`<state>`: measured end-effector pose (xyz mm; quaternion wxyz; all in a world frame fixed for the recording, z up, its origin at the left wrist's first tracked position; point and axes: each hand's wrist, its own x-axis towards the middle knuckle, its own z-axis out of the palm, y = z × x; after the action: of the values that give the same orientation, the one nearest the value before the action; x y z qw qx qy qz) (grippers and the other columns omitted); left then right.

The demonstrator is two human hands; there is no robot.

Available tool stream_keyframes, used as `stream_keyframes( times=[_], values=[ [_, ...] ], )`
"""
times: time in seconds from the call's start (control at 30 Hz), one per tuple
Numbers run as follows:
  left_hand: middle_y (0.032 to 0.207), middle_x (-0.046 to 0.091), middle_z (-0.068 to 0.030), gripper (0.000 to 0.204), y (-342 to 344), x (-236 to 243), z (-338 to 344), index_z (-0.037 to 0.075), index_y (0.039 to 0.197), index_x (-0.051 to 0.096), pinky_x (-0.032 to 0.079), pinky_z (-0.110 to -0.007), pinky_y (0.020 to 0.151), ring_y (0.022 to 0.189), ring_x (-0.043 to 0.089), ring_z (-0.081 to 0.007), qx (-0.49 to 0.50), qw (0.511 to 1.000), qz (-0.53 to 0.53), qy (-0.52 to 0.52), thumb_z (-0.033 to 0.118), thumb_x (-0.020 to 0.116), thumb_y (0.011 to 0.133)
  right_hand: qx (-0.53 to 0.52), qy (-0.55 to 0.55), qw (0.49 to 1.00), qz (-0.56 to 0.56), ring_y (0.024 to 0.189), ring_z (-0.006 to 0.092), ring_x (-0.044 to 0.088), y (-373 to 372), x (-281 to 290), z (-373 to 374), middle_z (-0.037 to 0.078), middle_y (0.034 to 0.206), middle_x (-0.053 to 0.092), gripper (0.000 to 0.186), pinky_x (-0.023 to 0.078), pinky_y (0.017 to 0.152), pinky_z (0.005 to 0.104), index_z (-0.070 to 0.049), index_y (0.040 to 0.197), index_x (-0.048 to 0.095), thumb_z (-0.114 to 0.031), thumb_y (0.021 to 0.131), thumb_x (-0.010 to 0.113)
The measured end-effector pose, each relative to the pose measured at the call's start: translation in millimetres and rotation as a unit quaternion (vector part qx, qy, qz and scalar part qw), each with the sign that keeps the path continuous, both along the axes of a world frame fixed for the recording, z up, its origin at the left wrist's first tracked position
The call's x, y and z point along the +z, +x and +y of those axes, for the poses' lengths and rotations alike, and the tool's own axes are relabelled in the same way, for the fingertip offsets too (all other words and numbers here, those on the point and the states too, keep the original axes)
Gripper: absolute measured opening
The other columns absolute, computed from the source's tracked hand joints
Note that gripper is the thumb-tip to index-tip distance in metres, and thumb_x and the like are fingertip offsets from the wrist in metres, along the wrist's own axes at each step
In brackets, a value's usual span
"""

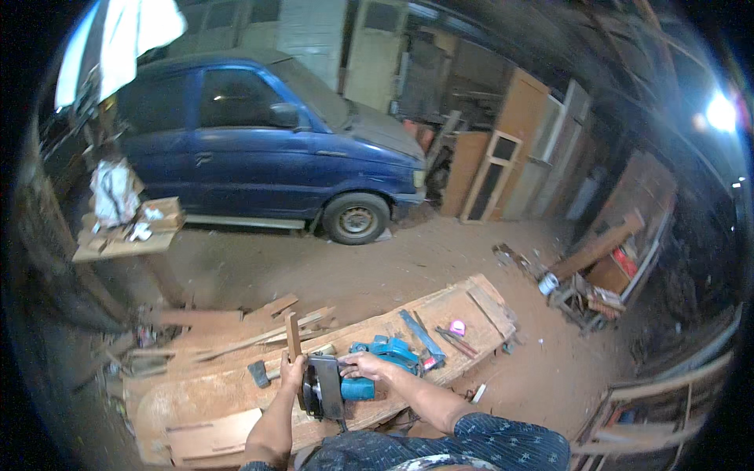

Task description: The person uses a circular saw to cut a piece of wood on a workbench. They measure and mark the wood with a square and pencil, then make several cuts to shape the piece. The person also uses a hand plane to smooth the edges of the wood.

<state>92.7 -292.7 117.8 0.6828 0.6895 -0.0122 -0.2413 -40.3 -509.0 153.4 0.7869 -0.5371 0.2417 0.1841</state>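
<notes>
And there was the left hand (293, 367), fingers wrapped round an upright wooden strip (294, 333), right beside the dark-plated power tool (333, 391) by the workbench (177, 404)'s near edge! The right hand (364, 366) curled part-closed at the plate; gripping or merely steadying, I couldn't tell. The danger: a slack right hand could have let the tool tip off that edge, and a slip of the strip could have knocked the left fingers against it. A second, teal power tool (393, 352) lay toward the far edge, cramping the space.
</notes>
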Motion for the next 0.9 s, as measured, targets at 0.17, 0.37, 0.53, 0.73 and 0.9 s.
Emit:
stream_keyframes(
  times=[0.17, 0.37, 0.53, 0.73, 0.9],
  values=[
    [0.094, 0.068, -0.0112, 0.054, 15, -17, 16, 0.008, 0.132, 0.051, 0.054, -0.036, 0.069, 0.076, 0.065, -0.0183, 0.001, 0.996, -0.042, 0.083, 0.028, 0.071, 0.086, 0.079, 0.046, 0.994, 0.065, 0.089, 0.0174, 0.062, 44, 3, -9, 0.011, 0.122, 0.062, 0.038, 0.057, 0.087, 0.0363, 0.001, 0.133, 0.056, -0.018, 0.1, 0.057],
    [0.119, 0.069, -0.0178, 0.059, -2, 10, -1, 0.013, 0.135, 0.057, 0.049, -0.043, 0.097, 0.114, 0.064, -0.0358, 0.061, 0.964, -0.107, 0.237, 0.044, 0.07, 0.087, 0.093, 0.047, 0.992, 0.067, 0.11, 0.0201, 0.062, 70, -19, -12, 0.008, 0.125, 0.062, 0.036, 0.058, 0.094, 0.0417, -0.01, 0.132, 0.059, -0.015, 0.097, 0.059],
    [0.112, 0.071, -0.014, 0.058, -5, 7, 5, 0.01, 0.135, 0.057, 0.053, -0.041, 0.087, 0.102, 0.069, -0.0253, 0.048, 0.968, -0.144, 0.201, 0.041, 0.072, 0.088, 0.17, -0.064, 0.983, 0.04, 0.113, 0.0184, 0.061, 86, -26, -18, 0.007, 0.124, 0.065, 0.033, 0.055, 0.097, 0.0349, -0.004, 0.13, 0.061, -0.013, 0.098, 0.056],
    [0.114, 0.068, -0.0064, 0.051, -13, 7, 34, 0.003, 0.133, 0.057, 0.052, -0.032, 0.091, 0.102, 0.063, -0.015, -0.052, 0.996, -0.069, 0.017, 0.027, 0.074, 0.092, 0.261, -0.126, 0.956, -0.045, 0.124, 0.0201, 0.057, 35, 19, 8, 0.008, 0.134, 0.063, 0.041, 0.044, 0.107, 0.0353, -0.005, 0.138, 0.058, -0.008, 0.098, 0.051],
    [0.119, 0.067, -0.006, 0.054, -11, -3, 17, 0.002, 0.134, 0.057, 0.05, -0.031, 0.095, 0.107, 0.061, -0.0133, -0.152, 0.982, -0.095, -0.057, 0.032, 0.074, 0.092, 0.461, -0.51, 0.656, -0.311, 0.1, 0.0385, 0.065, 18, 24, 11, 0.02, 0.105, 0.069, 0.021, 0.053, 0.088, 0.0451, 0.001, 0.105, 0.065, -0.013, 0.092, 0.056]
  ],
)
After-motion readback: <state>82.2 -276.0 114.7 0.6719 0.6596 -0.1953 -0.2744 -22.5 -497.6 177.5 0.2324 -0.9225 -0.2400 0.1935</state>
